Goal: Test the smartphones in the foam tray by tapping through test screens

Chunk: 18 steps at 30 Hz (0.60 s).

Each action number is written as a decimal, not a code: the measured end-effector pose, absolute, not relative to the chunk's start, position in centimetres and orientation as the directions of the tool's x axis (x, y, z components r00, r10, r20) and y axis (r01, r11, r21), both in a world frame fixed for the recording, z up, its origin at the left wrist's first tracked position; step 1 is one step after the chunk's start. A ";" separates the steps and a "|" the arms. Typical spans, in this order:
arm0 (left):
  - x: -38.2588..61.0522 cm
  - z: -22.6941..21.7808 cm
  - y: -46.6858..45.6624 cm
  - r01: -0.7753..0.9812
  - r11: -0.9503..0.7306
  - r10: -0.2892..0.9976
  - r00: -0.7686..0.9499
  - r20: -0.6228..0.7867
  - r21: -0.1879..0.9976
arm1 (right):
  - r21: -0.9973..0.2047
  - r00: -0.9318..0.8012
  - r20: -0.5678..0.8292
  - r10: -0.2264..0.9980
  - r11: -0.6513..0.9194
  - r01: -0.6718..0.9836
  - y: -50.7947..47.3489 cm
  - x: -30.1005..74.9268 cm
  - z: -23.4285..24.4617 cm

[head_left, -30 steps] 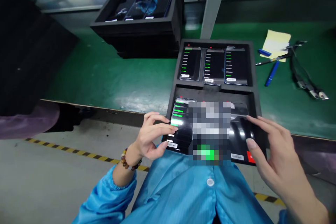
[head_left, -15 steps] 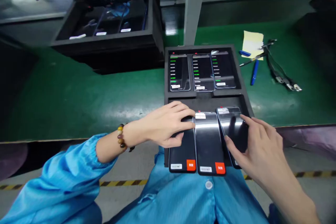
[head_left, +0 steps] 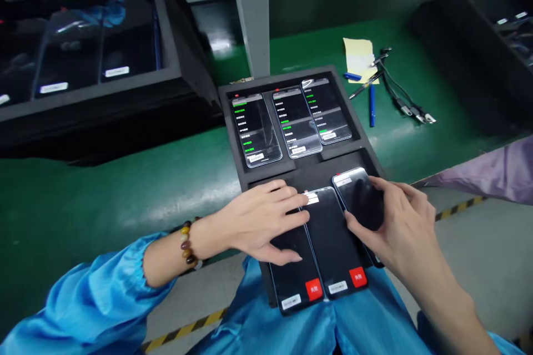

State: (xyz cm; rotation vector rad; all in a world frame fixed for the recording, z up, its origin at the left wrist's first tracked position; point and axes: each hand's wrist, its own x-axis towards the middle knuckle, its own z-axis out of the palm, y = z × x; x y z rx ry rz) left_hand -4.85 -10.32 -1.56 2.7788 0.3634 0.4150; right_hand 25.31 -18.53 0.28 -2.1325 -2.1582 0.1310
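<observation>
Above the near row of the tray [head_left: 234, 138], I have the left hand [head_left: 266, 222] palm-down and open, fingers spread over the left phone [head_left: 296, 272] with their tips at the upper left edge of the middle phone [head_left: 335, 241]. I have the right hand [head_left: 403, 222] curved around the right phone [head_left: 361, 197], thumb at one long edge and fingers at the other; whether they are squeezing, I cannot tell from my feed.

The phones are thin dark slabs with rounded corners. The left and middle ones each show a red square beside a white label near the lower end. I read the tray as matte black, perhaps foam, with three more phones [head_left: 296, 122] in its far row, their screens listing white and green text. A bracelet of polished round beads [head_left: 186, 244] sits below a shiny, gathered blue sleeve [head_left: 104, 283].

Beyond, I see a glossy green bench [head_left: 175, 177], a pale post [head_left: 251, 16], yellow paper [head_left: 358, 60], a blue pen [head_left: 372, 105] and cables [head_left: 405, 107]. At left stands a dark box [head_left: 166, 33] of phones. On the grey floor [head_left: 491, 255] runs yellow-and-black tape [head_left: 187, 328].
</observation>
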 end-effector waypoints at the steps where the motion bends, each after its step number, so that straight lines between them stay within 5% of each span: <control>1: -4.9 -1.6 -10.4 0.204 -0.919 0.294 0.924 0.242 0.337 | -0.140 0.006 0.006 1.000 -0.005 0.990 -18.5 25.3 0.4; 18: -4.4 -1.8 -10.7 0.255 -0.905 0.336 0.920 0.203 0.341 | -0.071 0.032 0.006 0.999 -0.031 0.997 -19.2 24.7 0.8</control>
